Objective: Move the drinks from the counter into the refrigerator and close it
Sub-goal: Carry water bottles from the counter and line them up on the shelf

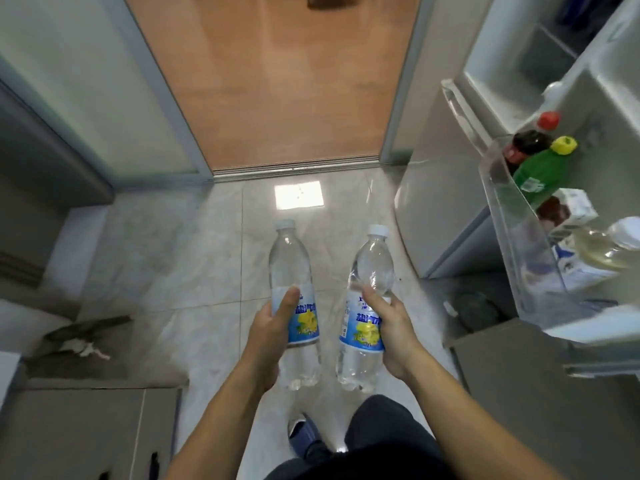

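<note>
I hold two clear plastic bottles with white caps and blue-and-yellow labels over the tiled floor. My left hand (pixel 272 332) grips the left bottle (pixel 291 268) around its label. My right hand (pixel 393 327) grips the right bottle (pixel 372 268) the same way. At the right stands the refrigerator (pixel 446 188) with its door open. The door's clear shelf (pixel 512 220) holds a red-capped dark bottle (pixel 526 143), a green bottle with a yellow cap (pixel 543 168), cartons and a pale yellow bottle (pixel 602 247).
A doorway with a wooden floor (pixel 277 81) lies straight ahead past a metal threshold. Grey cabinets (pixel 52 150) stand at the left, a cardboard box (pixel 86 434) at the lower left and another box (pixel 519 375) below the fridge door. My shoe (pixel 304 434) shows below.
</note>
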Motion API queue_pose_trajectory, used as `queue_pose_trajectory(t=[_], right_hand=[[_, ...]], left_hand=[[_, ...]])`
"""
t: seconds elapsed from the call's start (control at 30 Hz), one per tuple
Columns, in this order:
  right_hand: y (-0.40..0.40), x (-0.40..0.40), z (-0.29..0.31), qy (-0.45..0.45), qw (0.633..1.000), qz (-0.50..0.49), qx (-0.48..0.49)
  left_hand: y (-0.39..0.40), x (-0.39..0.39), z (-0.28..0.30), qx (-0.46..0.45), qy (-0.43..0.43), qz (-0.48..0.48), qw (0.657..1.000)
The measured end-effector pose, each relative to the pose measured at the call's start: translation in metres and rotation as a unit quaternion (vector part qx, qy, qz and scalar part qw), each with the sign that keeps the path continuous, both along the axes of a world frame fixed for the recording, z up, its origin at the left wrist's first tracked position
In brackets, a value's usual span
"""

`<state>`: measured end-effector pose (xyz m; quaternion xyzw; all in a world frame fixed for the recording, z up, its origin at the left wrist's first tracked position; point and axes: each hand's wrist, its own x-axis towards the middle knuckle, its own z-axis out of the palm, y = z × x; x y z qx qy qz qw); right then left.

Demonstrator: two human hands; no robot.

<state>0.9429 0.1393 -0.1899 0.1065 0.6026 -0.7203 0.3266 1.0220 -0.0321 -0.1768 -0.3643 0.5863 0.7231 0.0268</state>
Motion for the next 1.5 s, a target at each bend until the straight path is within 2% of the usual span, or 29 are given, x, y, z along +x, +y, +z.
queue_pose_trajectory(t=[0.23, 0.63, 1.0, 1.2, 1.5], right_hand=[[-0.050, -0.078, -0.007, 0.004, 1.000, -0.008, -0.002], [-0.099, -0.270, -0.006, 0.002, 0.999, -0.044, -0.029], [-0.097, -0.404, -0.009, -0.003, 0.986, -0.167, -0.005], [-0.110, -0.471, 0.001, -0.011, 0.960, -0.279, 0.029], [-0.108, -0.549, 0.043, 0.021, 0.885, -0.464, 0.013]], left_hand=[[-0.050, -0.078, -0.007, -0.007, -0.005, -0.003, 1.000], [-0.106, -0.276, 0.012, -0.038, 0.013, -0.033, 0.999], [-0.114, -0.460, -0.001, -0.020, 0.016, -0.151, 0.988], [-0.125, -0.569, -0.005, 0.011, 0.028, -0.247, 0.969], [-0.099, -0.718, 0.038, 0.025, 0.072, -0.417, 0.906]])
